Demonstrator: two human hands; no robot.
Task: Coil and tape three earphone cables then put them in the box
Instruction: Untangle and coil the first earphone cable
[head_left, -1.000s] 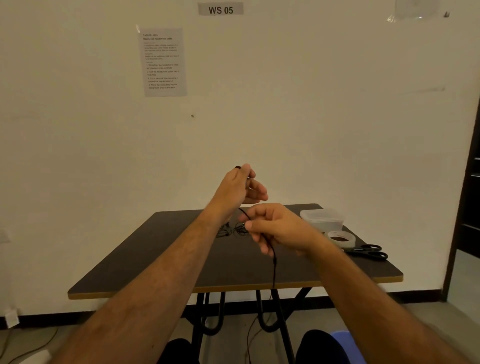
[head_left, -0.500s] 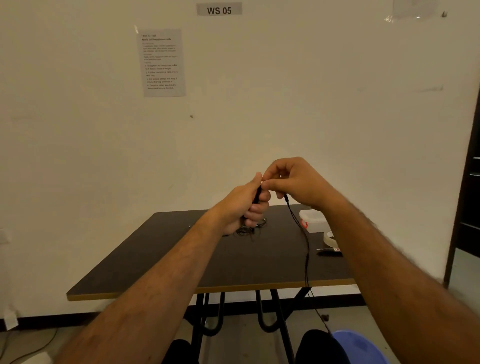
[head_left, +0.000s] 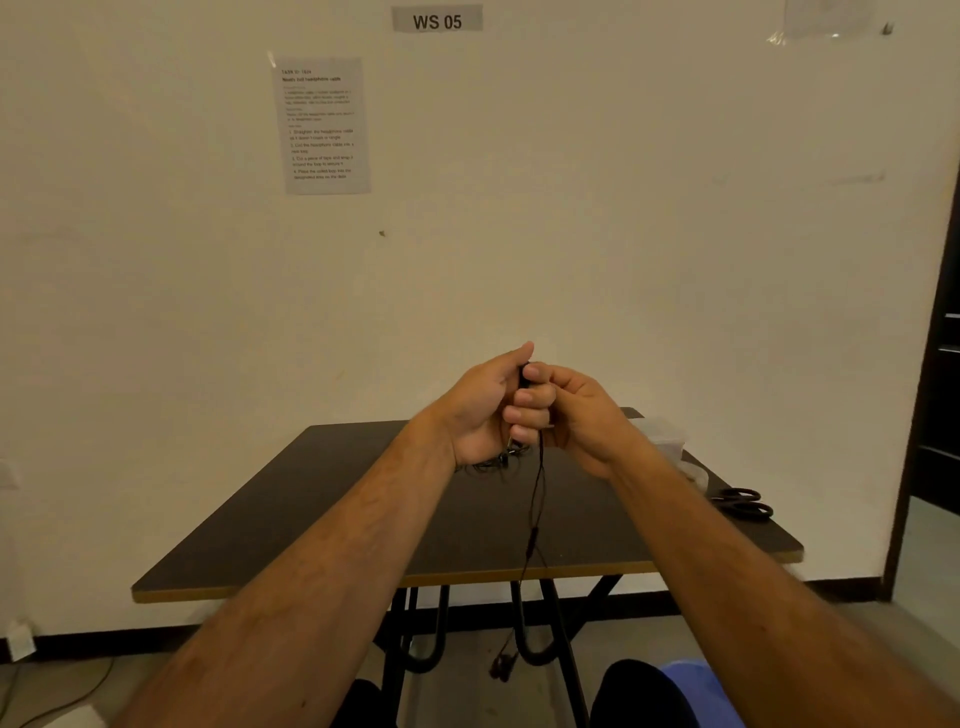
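Observation:
My left hand and my right hand are raised together above the dark table. Both grip one black earphone cable, fingers curled round it. The cable hangs from my fists past the table's front edge, and its earbuds dangle near the floor. More black earphone cables lie in a loose heap on the table, partly hidden behind my left hand. The clear plastic box sits at the table's right, mostly hidden by my right forearm.
A roll of clear tape lies beside the box. Black scissors rest near the table's right edge. A blue stool shows at the bottom right. The wall stands just behind the table.
My right hand came down from the top of my left fist and closed against it. The hanging cable swung left, toward the middle of the table's front edge.

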